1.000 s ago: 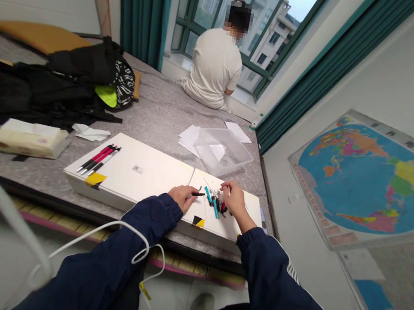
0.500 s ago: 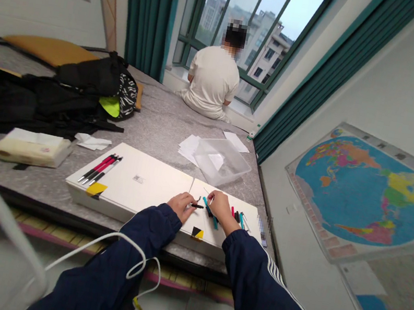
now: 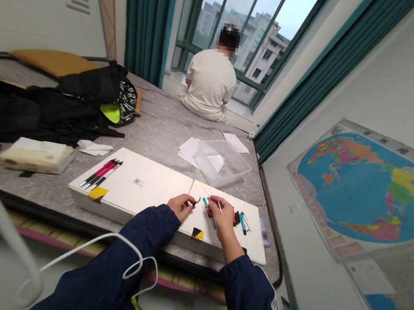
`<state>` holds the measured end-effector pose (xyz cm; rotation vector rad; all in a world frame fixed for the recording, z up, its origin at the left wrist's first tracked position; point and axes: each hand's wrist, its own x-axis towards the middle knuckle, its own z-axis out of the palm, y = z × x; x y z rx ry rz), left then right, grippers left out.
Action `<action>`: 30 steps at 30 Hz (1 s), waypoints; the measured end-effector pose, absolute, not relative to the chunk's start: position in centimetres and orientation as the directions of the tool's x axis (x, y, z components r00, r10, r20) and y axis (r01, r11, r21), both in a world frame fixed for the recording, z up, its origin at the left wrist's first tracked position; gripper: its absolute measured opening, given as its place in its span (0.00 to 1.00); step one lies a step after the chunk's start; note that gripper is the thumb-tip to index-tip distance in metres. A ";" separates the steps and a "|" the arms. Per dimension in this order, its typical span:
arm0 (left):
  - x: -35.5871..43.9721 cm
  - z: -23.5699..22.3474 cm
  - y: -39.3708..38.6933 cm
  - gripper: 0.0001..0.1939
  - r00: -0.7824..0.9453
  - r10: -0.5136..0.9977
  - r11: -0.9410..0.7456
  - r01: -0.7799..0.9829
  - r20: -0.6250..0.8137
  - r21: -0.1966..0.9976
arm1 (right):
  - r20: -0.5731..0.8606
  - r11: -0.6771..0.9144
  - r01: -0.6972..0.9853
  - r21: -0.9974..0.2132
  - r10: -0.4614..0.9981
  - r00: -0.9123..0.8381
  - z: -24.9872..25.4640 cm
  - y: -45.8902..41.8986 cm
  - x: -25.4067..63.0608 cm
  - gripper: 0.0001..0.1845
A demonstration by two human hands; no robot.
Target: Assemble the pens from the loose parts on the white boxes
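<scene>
Left hand: fingers are pinching a dark piece
Right hand: fingers are gripping a white stick
White stick: probably needing light, steady pinching

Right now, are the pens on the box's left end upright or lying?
Lying: the pens rest lengthwise, side by side, on the box.

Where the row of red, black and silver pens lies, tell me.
In the head view, the pens lie at the left end of the flat white box top, just behind a yellow-and-black sticker, left of the left hand.
</scene>
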<state>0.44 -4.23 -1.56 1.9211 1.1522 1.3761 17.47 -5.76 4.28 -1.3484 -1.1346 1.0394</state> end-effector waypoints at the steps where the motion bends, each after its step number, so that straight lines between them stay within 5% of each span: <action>1: 0.4 -1.3 -4.4 0.07 0.114 0.876 -0.480 0.323 0.470 0.816 | -0.008 -0.012 0.021 -1.000 0.983 0.181 4.2 -6.3 16.9 0.18; 9: 0.6 -0.8 -4.8 0.12 0.086 0.934 -0.355 0.120 0.346 0.927 | -0.244 -0.096 -0.437 -0.894 0.924 0.295 3.7 -8.5 13.5 0.16; 20: -0.1 -0.6 -4.5 0.14 0.255 0.932 -0.240 -0.101 0.258 0.966 | -0.133 0.059 -0.428 -0.902 0.905 0.404 2.1 -9.5 12.4 0.20; 30: 0.2 -0.2 -4.8 0.15 0.169 0.945 -0.248 -0.190 0.280 0.950 | -0.245 0.012 -0.588 -0.809 0.902 0.355 3.0 -9.7 11.8 0.17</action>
